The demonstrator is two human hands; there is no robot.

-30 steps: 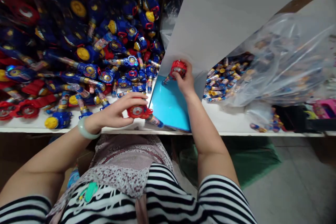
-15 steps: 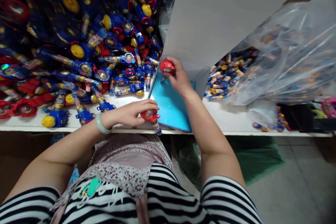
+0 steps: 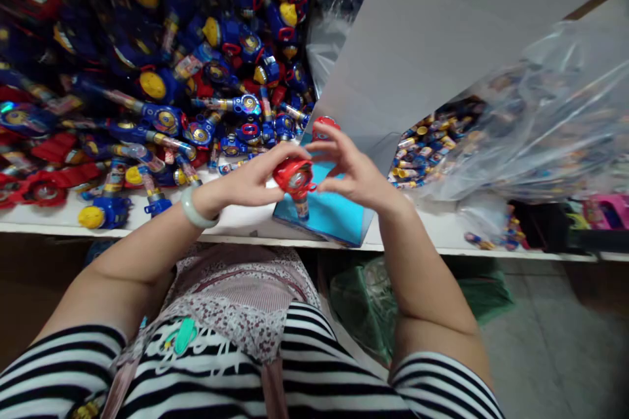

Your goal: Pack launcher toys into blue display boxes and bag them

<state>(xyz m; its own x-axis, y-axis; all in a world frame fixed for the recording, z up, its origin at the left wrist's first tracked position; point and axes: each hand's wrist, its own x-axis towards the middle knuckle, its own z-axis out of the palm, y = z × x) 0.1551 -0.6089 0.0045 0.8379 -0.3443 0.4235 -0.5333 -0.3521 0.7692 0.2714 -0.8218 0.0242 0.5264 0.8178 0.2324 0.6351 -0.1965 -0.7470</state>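
Right hand (image 3: 354, 173) swings back toward the left in the head view, fingers parted, leaving one red toy (image 3: 328, 123) beyond them. Left hand (image 3: 248, 178) pinches the red-bodied tube toy (image 3: 295, 177) over the blue panel (image 3: 340, 213); best grip the round body, tube clear.

Rear red toy (image 3: 327, 124): its lower part is hidden behind the fingers of the right hand (image 3: 358, 175).
Front red toy (image 3: 296, 178): partly covered by the left hand (image 3: 251, 178); its print is too blurred to read.
Blue toys (image 3: 164, 119): the pile is cut by the left and top edges, its upper part dark.
Plastic bag (image 3: 550, 124): cut by the right edge, contents unclear.
Pink thing (image 3: 609, 208): also cut there, not recognizable.
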